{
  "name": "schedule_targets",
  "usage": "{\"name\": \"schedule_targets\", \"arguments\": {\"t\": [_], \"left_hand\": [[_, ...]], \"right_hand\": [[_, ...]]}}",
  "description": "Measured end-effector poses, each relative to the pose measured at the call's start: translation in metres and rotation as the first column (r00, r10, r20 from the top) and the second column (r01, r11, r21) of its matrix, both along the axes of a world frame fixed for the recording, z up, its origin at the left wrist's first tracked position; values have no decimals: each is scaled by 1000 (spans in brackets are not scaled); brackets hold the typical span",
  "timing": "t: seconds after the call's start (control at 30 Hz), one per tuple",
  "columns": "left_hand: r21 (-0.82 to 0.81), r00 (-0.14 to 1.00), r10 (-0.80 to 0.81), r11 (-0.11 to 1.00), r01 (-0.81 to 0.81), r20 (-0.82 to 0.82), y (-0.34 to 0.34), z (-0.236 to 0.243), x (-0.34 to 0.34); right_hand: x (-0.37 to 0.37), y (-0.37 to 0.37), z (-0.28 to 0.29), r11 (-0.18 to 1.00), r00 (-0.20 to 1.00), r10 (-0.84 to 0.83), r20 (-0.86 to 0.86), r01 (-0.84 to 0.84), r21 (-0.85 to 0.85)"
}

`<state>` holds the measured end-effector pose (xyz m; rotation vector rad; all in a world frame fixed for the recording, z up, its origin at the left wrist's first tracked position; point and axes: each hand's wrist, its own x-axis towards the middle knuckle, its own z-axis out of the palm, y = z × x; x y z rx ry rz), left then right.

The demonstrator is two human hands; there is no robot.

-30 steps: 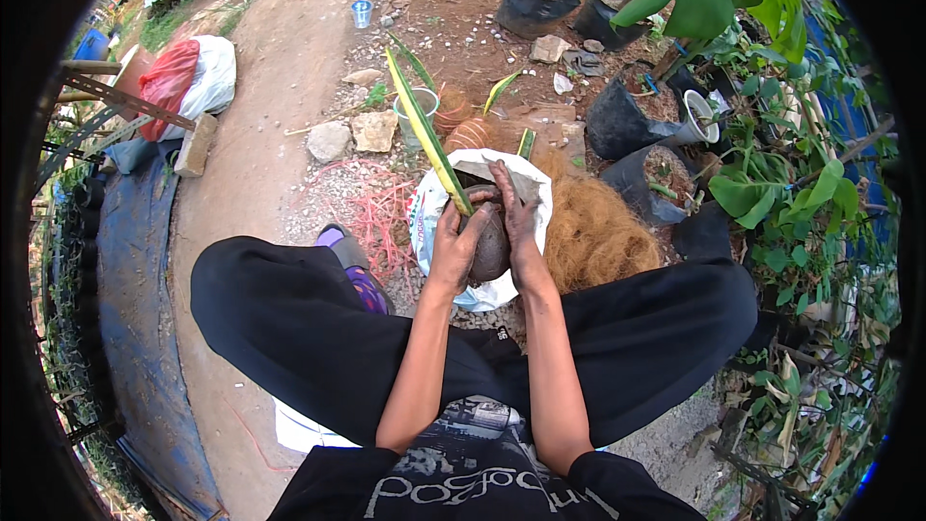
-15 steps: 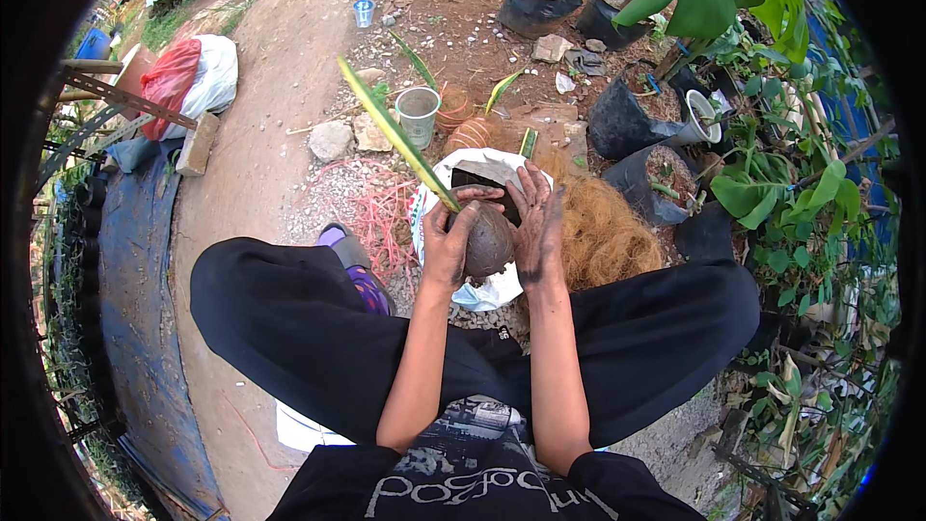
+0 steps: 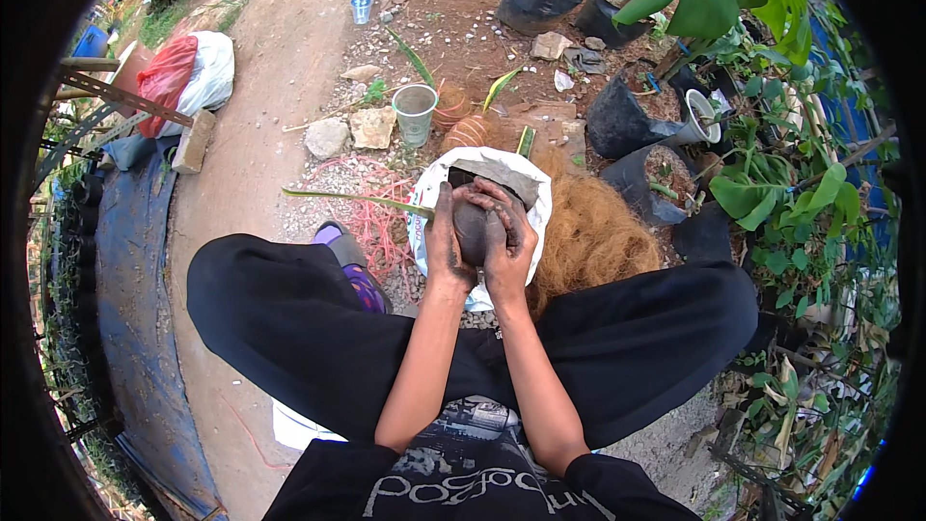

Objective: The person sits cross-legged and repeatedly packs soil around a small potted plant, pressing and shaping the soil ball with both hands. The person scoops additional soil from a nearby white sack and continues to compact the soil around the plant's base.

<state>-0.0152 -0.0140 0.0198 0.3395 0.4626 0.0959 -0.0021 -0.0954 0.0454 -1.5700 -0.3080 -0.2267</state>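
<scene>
A dark, round ball of soil [image 3: 470,232] is pressed between my two palms above an open white sack [image 3: 422,239]. My left hand [image 3: 446,249] cups its left side, and my right hand [image 3: 507,249] wraps round the top and right side. Wet soil smears both hands. From the ball a long yellow-edged snake plant leaf [image 3: 357,198] sticks out to the left, almost level; its base is hidden by my left hand. Dark soil shows inside the sack behind my fingers.
Brown coconut fibre [image 3: 600,236] lies right of the sack; pink plastic string [image 3: 374,232] lies left. Beyond stand a clear plastic cup [image 3: 415,116] and a string-wrapped ball [image 3: 470,131] with a leaf. Stones and black plant bags [image 3: 540,2] sit farther off.
The ball has turned, so its leaf swung from pointing up and away to nearly level leftward. My right hand, formerly spread beside the ball, now curls over it.
</scene>
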Motion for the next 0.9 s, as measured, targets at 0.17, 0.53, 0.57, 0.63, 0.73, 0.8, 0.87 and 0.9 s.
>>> {"name": "schedule_targets", "arguments": {"t": [0.17,0.53,0.57,0.63,0.73,0.8,0.87,0.9], "left_hand": [[20,988,87,996,-90,130,-2,0,-1],[562,992,125,821,-103,-1,-12,22,3],[509,991,93,860,-30,-98,-9,25,2],[207,979,-40,975,82,-199,-3,27,-1],[43,982,-12,999,20,-186,1,25,-4],[129,997,-32,991,40,-66,0,22,-4],[213,999,-36,976,38,-15,-1,20,-4],[250,999,-37,968,35,4,-1,19,-5]], "right_hand": [[1,9,2,941,954,17,-300,86,328],[6,-8,-9,880,905,236,-354,-44,473],[5,-8,-8,927,942,180,-283,-67,368],[5,-9,-5,990,984,111,-139,-98,102],[7,-10,1,984,987,158,37,-155,-83],[7,-10,5,990,988,137,-77,-140,-29],[8,-11,9,986,996,76,-38,-81,-148],[9,-12,10,967,994,90,54,-75,-244]]}}
